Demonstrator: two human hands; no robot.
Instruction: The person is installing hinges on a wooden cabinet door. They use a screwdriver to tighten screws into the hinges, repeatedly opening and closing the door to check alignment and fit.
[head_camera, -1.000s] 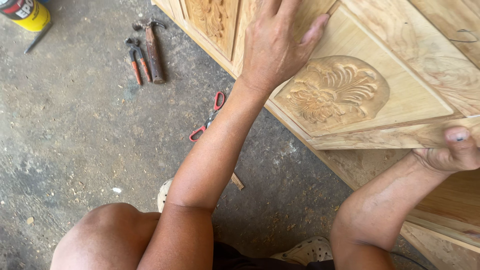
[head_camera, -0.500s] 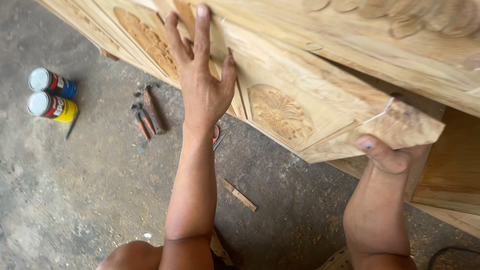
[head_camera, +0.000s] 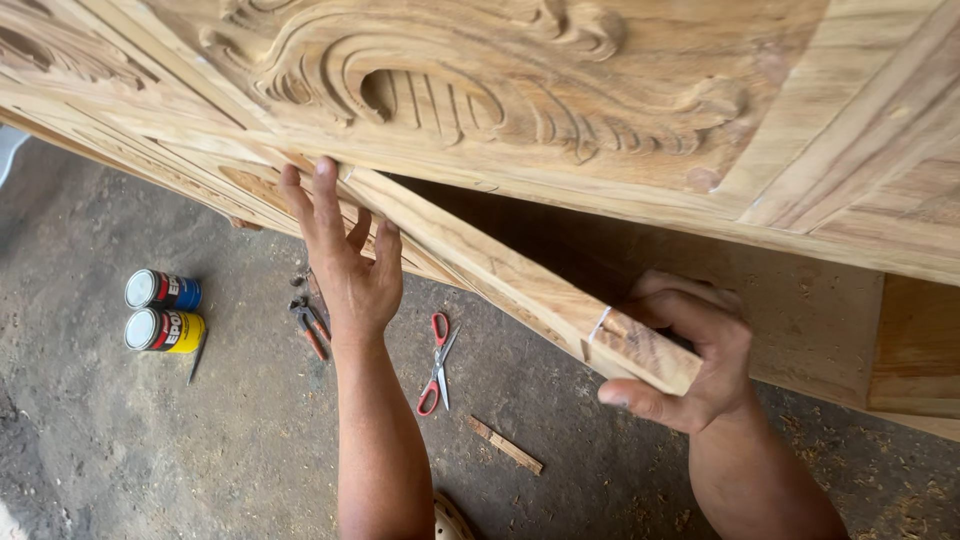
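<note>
While your right hand (head_camera: 690, 350) wraps round the cut end of the long wooden board (head_camera: 500, 275), your left hand (head_camera: 350, 270) lies flat and open against it further along, fingers spread, holding nothing. The board runs slanted under the big carved wooden panel (head_camera: 560, 90), close up against its lower edge. It looks like you are fitting or lifting the board into place there. For the next move you likely need a firm hold at the end and a steady push with the flat hand, so the board does not slip. Down on the floor (head_camera: 120, 440) lie red scissors (head_camera: 436, 365), pliers (head_camera: 310, 325), two small tins (head_camera: 160, 310) and a little wood strip (head_camera: 505, 445).
</note>
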